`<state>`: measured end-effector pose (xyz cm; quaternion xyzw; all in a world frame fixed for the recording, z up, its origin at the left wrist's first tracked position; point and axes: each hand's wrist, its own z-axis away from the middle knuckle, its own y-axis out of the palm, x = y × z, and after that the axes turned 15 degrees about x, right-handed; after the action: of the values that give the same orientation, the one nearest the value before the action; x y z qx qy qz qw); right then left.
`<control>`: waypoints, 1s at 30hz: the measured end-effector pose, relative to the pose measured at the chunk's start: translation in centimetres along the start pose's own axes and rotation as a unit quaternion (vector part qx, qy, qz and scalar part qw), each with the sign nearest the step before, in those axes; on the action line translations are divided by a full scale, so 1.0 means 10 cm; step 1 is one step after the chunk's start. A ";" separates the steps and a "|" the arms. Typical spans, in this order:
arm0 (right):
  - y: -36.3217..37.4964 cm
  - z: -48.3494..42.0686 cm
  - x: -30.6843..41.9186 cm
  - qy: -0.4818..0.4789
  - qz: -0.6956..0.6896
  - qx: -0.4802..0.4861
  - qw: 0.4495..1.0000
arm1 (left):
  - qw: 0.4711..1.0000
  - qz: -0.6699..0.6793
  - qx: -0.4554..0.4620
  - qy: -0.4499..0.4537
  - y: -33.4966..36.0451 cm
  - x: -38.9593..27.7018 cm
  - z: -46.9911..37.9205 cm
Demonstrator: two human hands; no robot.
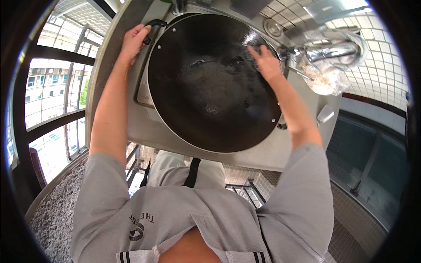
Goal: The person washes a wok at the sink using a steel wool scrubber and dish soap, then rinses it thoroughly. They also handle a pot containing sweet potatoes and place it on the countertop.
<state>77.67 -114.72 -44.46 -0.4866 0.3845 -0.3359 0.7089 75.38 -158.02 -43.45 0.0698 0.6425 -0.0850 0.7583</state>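
Note:
A large black wok (213,85) with a thin pale rim lies over the sink basin (144,92), its wet inside facing me. My left hand (135,41) grips its dark loop handle (157,23) at the upper left. Over the wok's right wall is my right hand (268,62), slightly blurred, with fingers spread and no tool visible in it. I cannot tell whether its fingertips touch the metal. Shiny wet patches show on the wall by those fingers. The wok's other handle (282,126) peeks out at the lower right.
A chrome faucet (332,52) juts out at the right, beside a clear plastic bag (329,80) with pale contents. Further down lies a spatula (325,113) with a pale blade. The steel counter (184,149) ends close to my body. Barred windows (59,82) line the left.

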 end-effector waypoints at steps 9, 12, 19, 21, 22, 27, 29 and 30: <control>-0.69 1.52 1.08 -0.137 -0.287 0.350 0.881 | 1.000 0.000 0.006 0.029 -0.02 0.11 -0.08; -0.75 0.93 1.85 -0.235 -0.483 0.141 0.831 | 0.999 0.010 0.011 0.032 -0.03 0.15 -0.11; -0.43 -0.99 1.76 -0.057 -0.329 -0.241 0.911 | 1.000 -0.007 0.001 0.007 -0.01 0.07 -0.06; -0.27 -0.84 1.09 0.029 -0.227 -0.133 0.964 | 1.000 0.002 0.005 0.011 -0.01 0.05 -0.05; -0.19 -0.63 0.76 0.069 -0.186 -0.043 0.979 | 1.000 0.003 0.001 0.013 0.00 0.04 -0.05; 0.13 0.25 0.40 0.172 -0.105 0.064 0.977 | 0.999 0.023 0.010 0.028 0.01 0.06 -0.07; 0.16 0.26 0.96 0.153 -0.216 0.131 0.956 | 0.999 0.022 0.010 0.026 0.01 0.07 -0.07; 0.12 0.24 1.25 0.144 -0.276 0.126 0.942 | 0.999 0.024 0.006 0.023 0.01 0.07 -0.07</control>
<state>85.84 -123.93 -47.76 -0.4267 0.2879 -0.6305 0.5809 74.87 -157.84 -44.24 0.0923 0.6576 -0.0689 0.7445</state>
